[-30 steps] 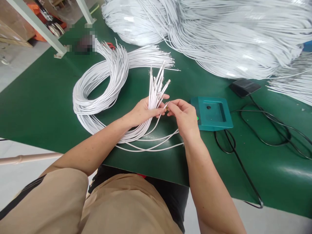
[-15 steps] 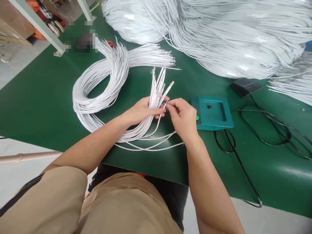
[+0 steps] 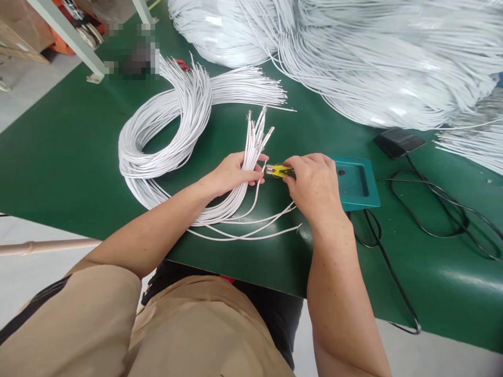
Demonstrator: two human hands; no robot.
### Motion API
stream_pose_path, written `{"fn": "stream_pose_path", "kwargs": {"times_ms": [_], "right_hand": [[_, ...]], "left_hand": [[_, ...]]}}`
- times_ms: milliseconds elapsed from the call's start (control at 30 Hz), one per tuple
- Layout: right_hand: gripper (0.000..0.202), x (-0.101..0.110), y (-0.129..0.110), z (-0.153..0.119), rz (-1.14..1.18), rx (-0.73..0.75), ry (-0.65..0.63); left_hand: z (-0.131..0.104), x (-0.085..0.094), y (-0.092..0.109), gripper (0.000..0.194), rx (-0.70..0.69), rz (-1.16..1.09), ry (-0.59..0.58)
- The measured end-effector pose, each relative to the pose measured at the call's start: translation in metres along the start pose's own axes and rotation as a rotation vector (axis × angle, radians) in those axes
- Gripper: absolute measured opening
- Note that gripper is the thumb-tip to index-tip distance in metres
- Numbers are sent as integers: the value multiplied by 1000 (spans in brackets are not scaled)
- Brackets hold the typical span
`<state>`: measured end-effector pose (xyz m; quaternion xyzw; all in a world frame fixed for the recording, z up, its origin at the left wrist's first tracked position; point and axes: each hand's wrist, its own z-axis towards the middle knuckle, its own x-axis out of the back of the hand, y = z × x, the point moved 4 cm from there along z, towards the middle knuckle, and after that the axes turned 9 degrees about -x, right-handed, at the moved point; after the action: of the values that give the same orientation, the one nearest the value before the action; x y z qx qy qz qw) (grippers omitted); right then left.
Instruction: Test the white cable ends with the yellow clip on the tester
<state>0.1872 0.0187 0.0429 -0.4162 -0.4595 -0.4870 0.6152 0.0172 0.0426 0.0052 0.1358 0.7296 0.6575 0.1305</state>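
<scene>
My left hand point(image 3: 233, 174) is wrapped round a bundle of white wires point(image 3: 252, 152), whose frayed ends point up and away. A single wire end stands at its fingertips, a little apart from the bundle. In my right hand point(image 3: 314, 183) is a small yellow cutting tool point(image 3: 280, 170) with a metal tip, held level and pointing left at that wire end. Whether the tip touches the wire is hard to tell. Several loose wires curve below both hands. The bundle runs back into a large white coil point(image 3: 137, 141) on the green table point(image 3: 51, 157).
A teal device point(image 3: 369, 183) sits just right of my right hand, partly hidden by it. Beyond lie a black pedal-like block point(image 3: 398, 141) and black cables point(image 3: 444, 193). A huge heap of white wires point(image 3: 373, 68) covers the far side. A metal post point(image 3: 70, 42) stands at the far left.
The yellow tool has come into my right hand, which has shifted right from the wire end and now covers part of the teal device. My left hand still holds the bundle.
</scene>
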Motion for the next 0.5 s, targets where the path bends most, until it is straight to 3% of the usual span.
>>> {"fn": "stream_pose_path", "kwargs": {"times_ms": [200,500], "right_hand": [[28,-4,1,2,-11,41,-4],[32,-5,6,7,77,-41,41]], "left_hand": [[1,-1,-5,50,-7,-9,-3],[6,-3,-13,48,-26,147,46]]}}
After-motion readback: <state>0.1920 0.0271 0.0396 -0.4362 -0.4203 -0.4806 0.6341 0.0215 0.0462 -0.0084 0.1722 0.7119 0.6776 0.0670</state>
